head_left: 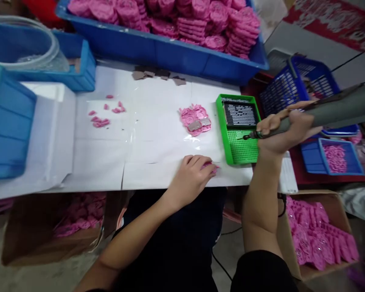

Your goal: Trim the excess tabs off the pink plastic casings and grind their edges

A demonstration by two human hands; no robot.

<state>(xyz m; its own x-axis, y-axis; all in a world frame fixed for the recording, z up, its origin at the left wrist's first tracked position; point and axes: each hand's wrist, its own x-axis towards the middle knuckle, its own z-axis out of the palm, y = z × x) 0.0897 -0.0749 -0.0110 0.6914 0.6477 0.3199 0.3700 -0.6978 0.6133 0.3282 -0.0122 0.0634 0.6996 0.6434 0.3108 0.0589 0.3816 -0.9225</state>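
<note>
My left hand (194, 176) is closed over a pink plastic part (212, 167) at the table's front edge, its fingers hiding most of the part. In my right hand (287, 129) is a dark green electric screwdriver (340, 103), held nearly level. Its bit (246, 137) points left, over the lower half of a green tray (228, 148). A black rack with rows of small shiny screws (241, 114) sits in the tray's far half. Ahead of my left hand, pink plastic housings (190, 115) with grey pieces on them lie on the white table.
A long blue bin (176, 54) of stacked pink parts spans the back. Small pink pieces (101, 122) and brown-grey flat pieces (149, 74) lie on the table. Blue bins (10, 129) stand left, a blue basket (281, 87) right. Cardboard boxes (322, 271) of pink parts flank me below.
</note>
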